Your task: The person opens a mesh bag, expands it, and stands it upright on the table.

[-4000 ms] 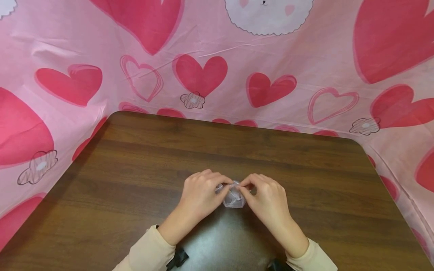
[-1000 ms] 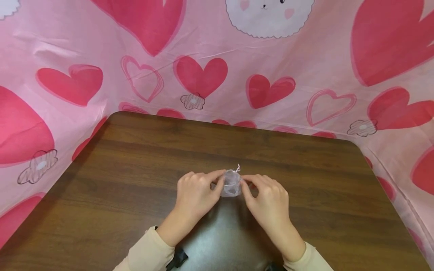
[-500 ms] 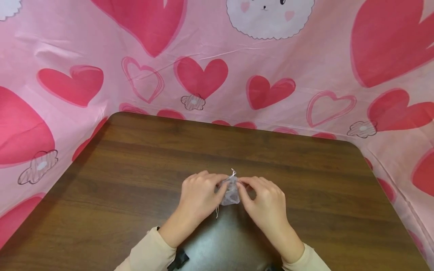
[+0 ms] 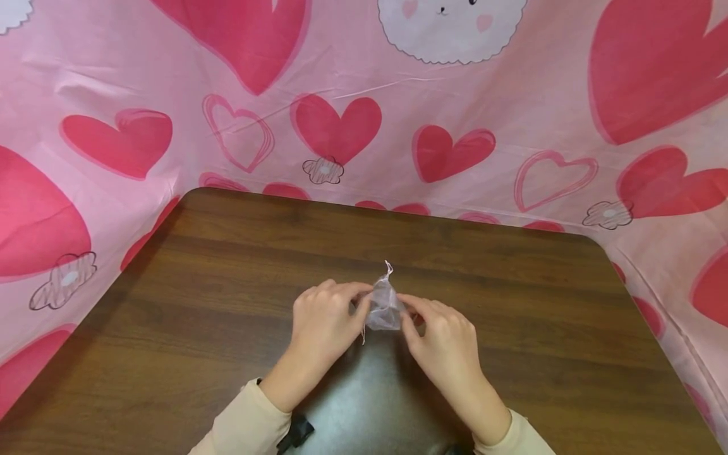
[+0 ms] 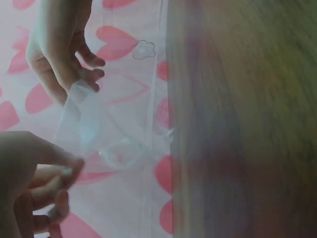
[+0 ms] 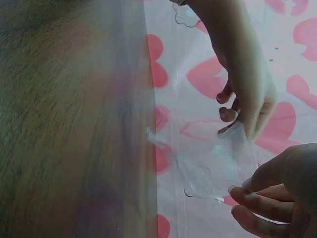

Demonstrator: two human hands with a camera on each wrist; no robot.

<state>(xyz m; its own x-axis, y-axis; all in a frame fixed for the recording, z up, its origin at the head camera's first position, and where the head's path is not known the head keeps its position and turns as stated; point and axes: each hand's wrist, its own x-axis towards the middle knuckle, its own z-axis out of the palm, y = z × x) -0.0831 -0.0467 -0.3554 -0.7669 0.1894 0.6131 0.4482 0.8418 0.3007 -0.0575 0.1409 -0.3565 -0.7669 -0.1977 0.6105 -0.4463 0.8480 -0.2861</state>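
Observation:
A small sheer white drawstring pouch (image 4: 385, 311) is stretched between both hands over the middle of the table. My left hand (image 4: 325, 321) pinches one side of it between thumb and index finger. On the opposite side, my right hand (image 4: 446, 338) pinches its edge the same way. One looped drawstring end (image 4: 389, 268) sticks up from the pouch's far end, and another cord hangs beside the left thumb. In the left wrist view, the see-through pouch (image 5: 96, 121) looks flat and slightly creased. The right wrist view shows the translucent fabric (image 6: 208, 166) spanning the two hands.
A dark wood-grain table (image 4: 256, 253) lies under the hands. Pink cloth with red hearts (image 4: 341, 126) hangs along its back and sides. A black strap piece (image 4: 297, 433) shows by the left sleeve.
From bunched near the fingertips, the pouch has spread out and its cord end now points away. The hands have shifted slightly apart, both still pinching it.

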